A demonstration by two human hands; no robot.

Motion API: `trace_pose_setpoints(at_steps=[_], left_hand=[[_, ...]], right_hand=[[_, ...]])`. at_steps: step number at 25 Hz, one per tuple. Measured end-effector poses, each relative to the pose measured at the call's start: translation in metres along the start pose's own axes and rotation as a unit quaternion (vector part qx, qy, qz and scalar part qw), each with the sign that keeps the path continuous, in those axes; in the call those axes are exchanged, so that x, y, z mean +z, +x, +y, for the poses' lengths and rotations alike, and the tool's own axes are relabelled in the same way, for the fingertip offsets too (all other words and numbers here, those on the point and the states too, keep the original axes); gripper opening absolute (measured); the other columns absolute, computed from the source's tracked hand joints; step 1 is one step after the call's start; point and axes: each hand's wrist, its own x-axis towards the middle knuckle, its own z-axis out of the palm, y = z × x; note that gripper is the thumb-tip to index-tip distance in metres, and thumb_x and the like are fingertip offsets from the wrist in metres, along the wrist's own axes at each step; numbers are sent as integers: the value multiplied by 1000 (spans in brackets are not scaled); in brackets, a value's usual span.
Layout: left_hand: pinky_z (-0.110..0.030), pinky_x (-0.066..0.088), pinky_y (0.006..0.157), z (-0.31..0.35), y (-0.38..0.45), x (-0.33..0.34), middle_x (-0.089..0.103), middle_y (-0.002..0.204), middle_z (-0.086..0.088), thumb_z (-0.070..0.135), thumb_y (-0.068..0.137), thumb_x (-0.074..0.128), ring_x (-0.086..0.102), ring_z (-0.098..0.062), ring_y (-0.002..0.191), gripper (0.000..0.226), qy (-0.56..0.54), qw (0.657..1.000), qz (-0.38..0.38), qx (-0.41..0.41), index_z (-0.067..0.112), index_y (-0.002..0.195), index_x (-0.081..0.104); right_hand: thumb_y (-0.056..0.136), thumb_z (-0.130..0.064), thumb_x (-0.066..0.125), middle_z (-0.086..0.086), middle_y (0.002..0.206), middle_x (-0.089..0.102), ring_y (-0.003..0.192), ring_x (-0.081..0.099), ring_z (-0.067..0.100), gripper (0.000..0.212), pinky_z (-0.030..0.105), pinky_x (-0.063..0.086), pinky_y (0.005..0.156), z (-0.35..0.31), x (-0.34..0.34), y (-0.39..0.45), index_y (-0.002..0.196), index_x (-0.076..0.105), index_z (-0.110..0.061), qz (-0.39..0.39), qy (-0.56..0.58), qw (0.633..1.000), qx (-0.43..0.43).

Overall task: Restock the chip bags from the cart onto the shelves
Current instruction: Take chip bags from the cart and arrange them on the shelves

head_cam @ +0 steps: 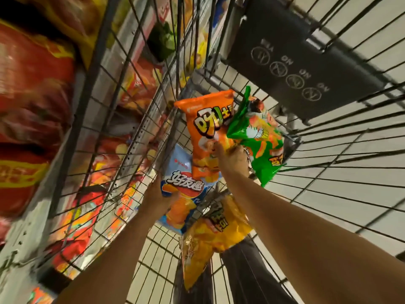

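Deep in the wire shopping cart (122,137), a crinkled yellow chip bag (210,240) lies nearest; your left hand (158,197) grips the pale-blue chip bag (183,194), your right hand (232,155) pinches the orange chip bag (207,128) beside the green chip bag (260,137).

1. One head-worn wide-angle view looks steeply down into a wire cart (135,119), close enough that both forearms enter from the bottom edge.
2. Stocked shelves (32,110) run down the left side of the frame, blurred.
3. The cart's dark seat flap (306,62) sits upper right, with tiled floor (350,205) seen through the wires.
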Motion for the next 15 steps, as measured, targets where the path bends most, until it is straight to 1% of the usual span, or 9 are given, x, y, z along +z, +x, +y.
trace_pose_setpoints(at_steps=[1,2,5,6,8,9,11,13,15], left_hand=[[-55,55,92,-2,2,3,58,127,-11,46,70,86,64,-35,107,99,16,1000,8,-18,21,152,36],[-54,54,94,-4,4,5,56,133,-14,46,71,87,61,-38,115,101,38,999,8,-34,19,153,35],[-56,54,94,-10,4,9,51,139,-17,44,76,85,58,-44,121,81,32,998,-3,-58,15,143,52],[-56,55,93,-11,2,11,49,141,-17,44,77,85,57,-45,122,78,28,998,-1,-55,16,142,54],[-55,56,91,-13,-3,12,57,137,-14,42,81,82,59,-41,119,73,13,999,-7,-40,18,143,52],[-55,55,92,-14,-5,13,61,134,-12,42,83,79,60,-39,117,71,6,999,-13,-32,19,144,50],[-52,53,95,-15,-15,12,65,128,-10,43,86,77,61,-36,115,68,-13,1000,1,-11,20,143,49],[-49,53,94,-17,-32,9,67,124,-7,44,84,78,63,-33,113,65,-36,998,53,8,22,139,53],[-49,53,94,-20,-54,7,69,122,-3,46,81,79,65,-28,111,65,-86,991,95,28,22,137,55]], right_hand=[[84,-76,56,13,153,46,139,45,36,97,54,40,111,1,2,0,155,32,-15,-7,3,1000,4],[80,-76,61,13,153,47,139,46,36,101,52,41,111,0,4,0,156,31,-16,-20,4,1000,10],[77,-71,70,11,138,59,126,57,33,88,42,50,101,-8,7,2,143,51,-15,-58,13,998,4],[77,-67,74,11,131,64,117,63,31,83,39,54,95,-11,7,3,136,56,-12,-72,50,996,-1],[77,-52,83,13,121,72,89,70,20,69,32,62,77,-14,6,3,126,61,-9,-124,152,980,-7],[78,-43,86,12,118,74,78,69,16,64,26,61,65,-15,5,2,125,61,-8,-149,181,972,-13],[79,-31,87,11,114,73,71,64,13,66,19,55,52,-18,1,-3,132,58,-5,-186,210,960,-7],[81,-24,86,7,104,69,69,60,11,64,20,50,55,-23,-4,-13,134,56,-4,-215,227,950,13],[84,-22,83,-3,82,69,62,59,8,42,21,48,58,-29,-12,-26,117,62,-7,-244,243,939,16]])
